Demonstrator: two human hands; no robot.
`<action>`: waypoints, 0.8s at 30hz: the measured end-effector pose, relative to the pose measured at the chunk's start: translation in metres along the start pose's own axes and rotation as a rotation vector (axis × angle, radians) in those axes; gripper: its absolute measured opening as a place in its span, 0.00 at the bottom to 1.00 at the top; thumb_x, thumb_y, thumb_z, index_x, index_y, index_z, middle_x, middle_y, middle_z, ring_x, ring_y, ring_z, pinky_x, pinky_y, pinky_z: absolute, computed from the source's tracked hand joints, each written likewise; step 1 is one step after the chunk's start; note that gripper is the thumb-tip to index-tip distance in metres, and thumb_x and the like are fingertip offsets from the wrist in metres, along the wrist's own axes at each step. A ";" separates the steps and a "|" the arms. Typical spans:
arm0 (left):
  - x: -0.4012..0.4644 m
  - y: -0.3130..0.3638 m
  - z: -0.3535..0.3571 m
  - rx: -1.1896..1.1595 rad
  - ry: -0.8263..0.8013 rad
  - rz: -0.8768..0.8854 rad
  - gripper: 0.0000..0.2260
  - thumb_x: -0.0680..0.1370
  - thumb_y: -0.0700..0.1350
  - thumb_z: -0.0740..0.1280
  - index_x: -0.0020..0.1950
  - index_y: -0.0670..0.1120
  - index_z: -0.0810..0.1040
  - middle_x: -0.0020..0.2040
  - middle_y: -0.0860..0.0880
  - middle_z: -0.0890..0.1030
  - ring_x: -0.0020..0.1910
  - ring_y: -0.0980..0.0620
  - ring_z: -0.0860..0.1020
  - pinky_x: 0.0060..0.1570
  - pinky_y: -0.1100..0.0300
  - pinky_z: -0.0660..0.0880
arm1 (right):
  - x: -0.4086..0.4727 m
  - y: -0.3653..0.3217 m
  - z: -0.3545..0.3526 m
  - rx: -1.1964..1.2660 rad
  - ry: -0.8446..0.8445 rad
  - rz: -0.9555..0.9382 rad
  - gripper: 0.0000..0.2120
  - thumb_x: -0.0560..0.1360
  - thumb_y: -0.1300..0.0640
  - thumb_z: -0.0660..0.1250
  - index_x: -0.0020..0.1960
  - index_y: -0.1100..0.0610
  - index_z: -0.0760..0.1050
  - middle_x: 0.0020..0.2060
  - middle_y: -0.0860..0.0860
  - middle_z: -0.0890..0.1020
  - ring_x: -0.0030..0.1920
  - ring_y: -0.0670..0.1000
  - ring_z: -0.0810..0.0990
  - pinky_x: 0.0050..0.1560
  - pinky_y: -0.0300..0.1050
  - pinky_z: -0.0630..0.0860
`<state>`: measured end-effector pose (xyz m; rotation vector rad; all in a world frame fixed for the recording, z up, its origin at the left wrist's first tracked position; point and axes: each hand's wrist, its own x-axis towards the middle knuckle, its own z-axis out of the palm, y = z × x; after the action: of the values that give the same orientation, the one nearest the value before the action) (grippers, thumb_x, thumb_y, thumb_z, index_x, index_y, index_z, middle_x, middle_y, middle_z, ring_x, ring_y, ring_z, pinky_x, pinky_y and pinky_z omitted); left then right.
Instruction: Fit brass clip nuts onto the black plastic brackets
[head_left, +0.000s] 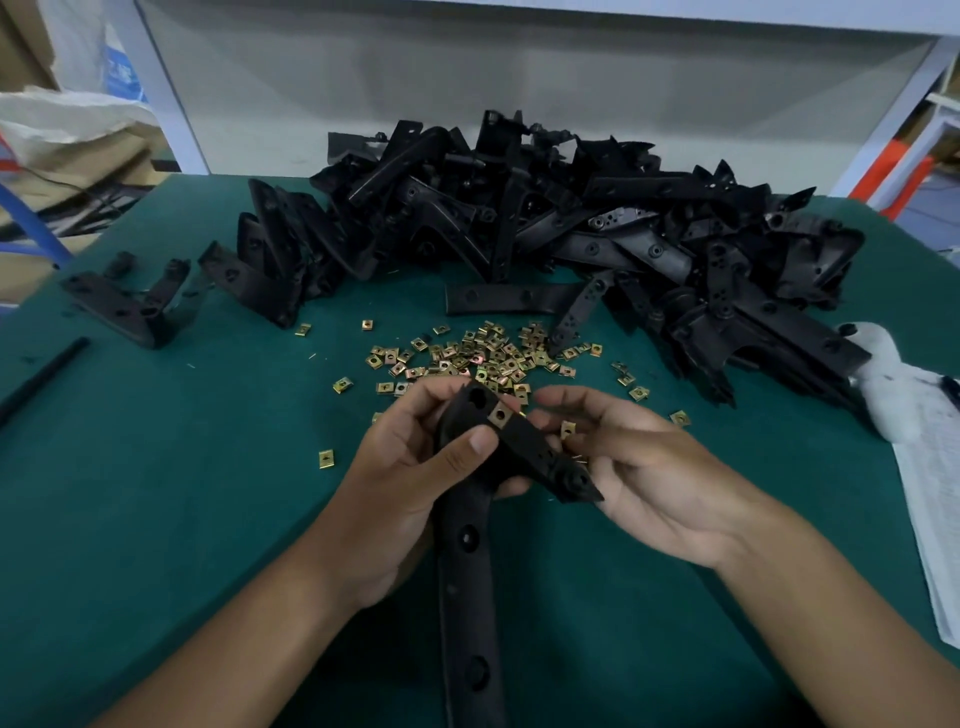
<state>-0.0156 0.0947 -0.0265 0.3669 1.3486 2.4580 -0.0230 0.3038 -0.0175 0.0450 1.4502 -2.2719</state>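
Across the whole view I see the bench (156, 493), covered in a matte dark green mat. At its far side lies a big tangled heap of brackets (571, 223), black moulded plastic, L-shaped and strap-like, with round holes along their arms; a few stand in a leaning row at the heap's left end, and one bracket (124, 306) lies apart at far left. At the right edge I see a stack of printed paper sheets (930, 499) with a white crumpled cloth (878, 353) just beyond it. A thin black rod (41, 376) lies at the left edge.

Nearer, at the middle, my left hand (415, 483) grips the bracket in hand (467, 525) at its bend, thumb pressed across the top face, fingers curled behind. One long arm of it runs toward me with three round holes; a shorter arm points right, ending over my right palm. My right hand (639, 467) is palm up and relaxed beside that short arm, fingers loosely bent, with a loose clip nut (567, 429) resting on them.

Between the heap and my hands lies a scatter of clip nuts (483, 358), small, square, shiny brass, each with a centre hole. One fitted nut (501, 414) sits clipped on the held bracket just beyond my left thumb.
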 end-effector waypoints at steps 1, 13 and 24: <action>0.000 0.000 0.000 0.001 0.005 0.009 0.10 0.75 0.38 0.69 0.56 0.40 0.74 0.52 0.43 0.83 0.48 0.46 0.85 0.43 0.58 0.82 | 0.000 -0.002 -0.002 0.040 -0.026 0.010 0.19 0.78 0.74 0.55 0.67 0.64 0.71 0.62 0.60 0.81 0.53 0.55 0.79 0.62 0.53 0.69; 0.004 0.002 -0.003 -0.215 0.056 -0.003 0.12 0.77 0.43 0.68 0.59 0.48 0.71 0.60 0.44 0.82 0.53 0.47 0.84 0.49 0.43 0.81 | -0.001 -0.006 -0.006 0.091 -0.018 -0.035 0.08 0.76 0.62 0.64 0.53 0.59 0.81 0.41 0.52 0.83 0.32 0.43 0.73 0.29 0.33 0.66; 0.000 -0.001 -0.005 0.144 0.049 -0.046 0.23 0.62 0.45 0.82 0.55 0.50 0.82 0.45 0.48 0.84 0.38 0.54 0.82 0.38 0.64 0.79 | -0.004 -0.005 -0.002 -0.069 -0.038 -0.109 0.06 0.72 0.61 0.71 0.48 0.54 0.85 0.44 0.52 0.84 0.34 0.41 0.73 0.32 0.33 0.66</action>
<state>-0.0176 0.0917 -0.0295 0.3067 1.5417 2.3541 -0.0217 0.3083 -0.0135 -0.1006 1.5447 -2.2934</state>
